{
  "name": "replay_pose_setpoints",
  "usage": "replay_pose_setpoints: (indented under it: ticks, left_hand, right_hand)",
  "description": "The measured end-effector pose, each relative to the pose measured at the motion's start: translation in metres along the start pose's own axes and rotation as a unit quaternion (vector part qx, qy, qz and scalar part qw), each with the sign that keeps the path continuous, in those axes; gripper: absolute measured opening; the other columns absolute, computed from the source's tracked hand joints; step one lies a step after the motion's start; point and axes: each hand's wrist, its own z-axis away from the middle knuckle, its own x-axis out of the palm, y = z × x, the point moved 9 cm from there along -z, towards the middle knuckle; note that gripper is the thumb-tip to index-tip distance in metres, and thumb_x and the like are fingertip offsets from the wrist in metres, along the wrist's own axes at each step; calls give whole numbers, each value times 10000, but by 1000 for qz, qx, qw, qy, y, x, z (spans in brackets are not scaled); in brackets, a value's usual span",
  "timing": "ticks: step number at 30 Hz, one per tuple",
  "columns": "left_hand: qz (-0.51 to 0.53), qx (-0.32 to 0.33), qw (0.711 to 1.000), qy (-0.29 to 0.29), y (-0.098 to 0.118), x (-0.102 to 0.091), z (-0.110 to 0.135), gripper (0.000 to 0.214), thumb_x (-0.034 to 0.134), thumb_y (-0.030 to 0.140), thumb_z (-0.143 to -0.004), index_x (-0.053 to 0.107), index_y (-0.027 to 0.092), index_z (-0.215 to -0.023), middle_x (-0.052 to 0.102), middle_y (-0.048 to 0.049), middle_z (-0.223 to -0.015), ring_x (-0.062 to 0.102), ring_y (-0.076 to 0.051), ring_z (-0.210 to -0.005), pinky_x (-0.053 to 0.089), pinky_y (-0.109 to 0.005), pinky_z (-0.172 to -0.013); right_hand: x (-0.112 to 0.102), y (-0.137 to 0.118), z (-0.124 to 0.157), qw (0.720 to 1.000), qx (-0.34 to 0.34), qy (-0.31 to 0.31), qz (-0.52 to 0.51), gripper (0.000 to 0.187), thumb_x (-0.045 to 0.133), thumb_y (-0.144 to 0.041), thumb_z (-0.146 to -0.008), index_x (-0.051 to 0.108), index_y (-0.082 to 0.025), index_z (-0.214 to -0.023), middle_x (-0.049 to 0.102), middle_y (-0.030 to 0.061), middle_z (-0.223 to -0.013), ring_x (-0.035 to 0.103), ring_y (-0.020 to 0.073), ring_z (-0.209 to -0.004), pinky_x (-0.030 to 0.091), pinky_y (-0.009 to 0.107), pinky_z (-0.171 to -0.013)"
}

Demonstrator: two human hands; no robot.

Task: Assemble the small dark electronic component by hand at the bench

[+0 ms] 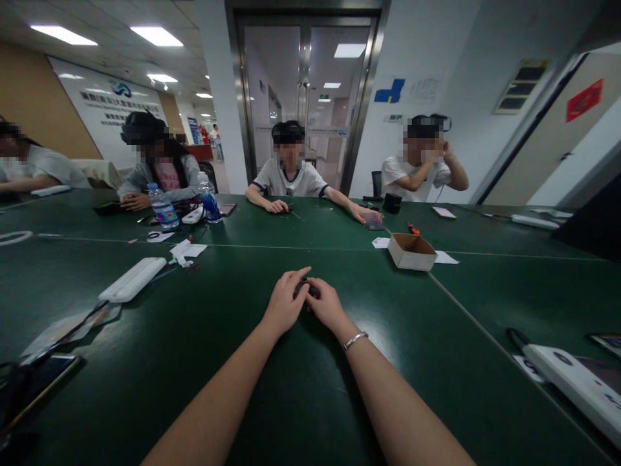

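Observation:
Both my hands meet at the middle of the dark green table (310,388). My left hand (284,301) has its fingers curled and pinched toward my right hand (326,304), which wears a silver bracelet on the wrist. Between the fingertips sits a small dark object (305,287), too small to name. Both hands close on it just above the tabletop.
A small open cardboard box (412,251) stands ahead to the right, with white papers beside it. A white power strip (132,279) lies at left, another (577,382) at right. Water bottles (162,207) and phones lie farther off. Several people sit around the far side.

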Motion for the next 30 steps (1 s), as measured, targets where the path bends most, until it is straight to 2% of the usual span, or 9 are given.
replay_pose_setpoints:
  ticks: [3, 6, 8, 10, 14, 19, 23, 27, 30]
  left_hand:
    - [-4, 30, 1000, -3, -2, 2, 1, 341, 432, 291, -922, 569, 289, -1234, 558, -66, -1169, 542, -194, -1095, 475, -357, -951]
    - [14, 11, 1000, 17, -16, -3, 3, 281, 460, 281, -908, 618, 251, -1138, 591, -61, -1109, 567, -183, -1046, 479, -339, -935]
    - [24, -12, 999, 32, -26, -5, 3, 244, 492, 290, -891, 636, 236, -1081, 612, -55, -1058, 586, -180, -999, 491, -330, -899]
    - [34, -32, 998, 36, -33, -6, 2, 220, 520, 297, -872, 645, 227, -1040, 629, -52, -1017, 601, -182, -959, 500, -327, -866]
    - [83, -71, 993, 34, -38, -7, 3, 210, 544, 297, -849, 640, 200, -1008, 659, -58, -999, 626, -181, -934, 505, -326, -860]
    - [124, -111, 986, 27, -41, -8, 5, 214, 580, 299, -820, 643, 187, -992, 683, -58, -983, 645, -184, -921, 510, -339, -865]
    - [145, -126, 981, 29, -49, -6, 2, 221, 598, 283, -802, 649, 177, -990, 688, -65, -977, 649, -182, -904, 509, -341, -857]
    - [189, -163, 967, 42, -65, 0, -5, 231, 595, 294, -797, 645, 141, -962, 688, -82, -888, 652, -174, -785, 514, -315, -756]
    - [212, -185, 959, 31, -72, 7, -12, 246, 612, 321, -786, 649, 127, -933, 682, -79, -827, 639, -162, -727, 501, -283, -683]
  right_hand:
    - [-2, -9, -1, 999, -23, 3, 49, 175, 591, -146, -817, 673, -166, -969, 562, 15, -792, 521, 110, -601, 430, 225, -557]
    - [-3, -19, 0, 995, -49, 2, 91, 155, 636, -142, -790, 692, -177, -930, 547, 9, -759, 539, 139, -692, 443, 257, -653]
    - [-4, -18, -1, 995, -41, 10, 93, 154, 662, -152, -771, 697, -178, -919, 557, 12, -772, 547, 143, -713, 455, 269, -679]
    - [-5, -8, -2, 998, -5, 13, 62, 176, 680, -158, -743, 695, -172, -918, 566, 16, -812, 554, 127, -661, 471, 260, -629]
    - [0, 16, -4, 995, 65, -9, -81, 253, 650, -143, -729, 658, -158, -981, 589, 26, -914, 557, 73, -511, 475, 222, -486]
    - [-1, 23, -7, 975, 89, -13, -202, 240, 624, -174, -756, 637, -154, -995, 597, 12, -850, 609, 81, -545, 530, 210, -528]
    - [-3, 22, -6, 962, 100, -14, -253, 257, 678, -215, -722, 642, -162, -971, 575, 6, -849, 621, 86, -578, 550, 211, -538]
    - [-6, 23, -7, 954, 106, 1, -282, 283, 716, -238, -681, 637, -163, -942, 560, 7, -857, 628, 96, -587, 560, 224, -535]
    - [-7, 26, -8, 951, 112, 16, -288, 316, 729, -238, -663, 631, -164, -953, 560, 7, -862, 634, 104, -589, 565, 234, -534]
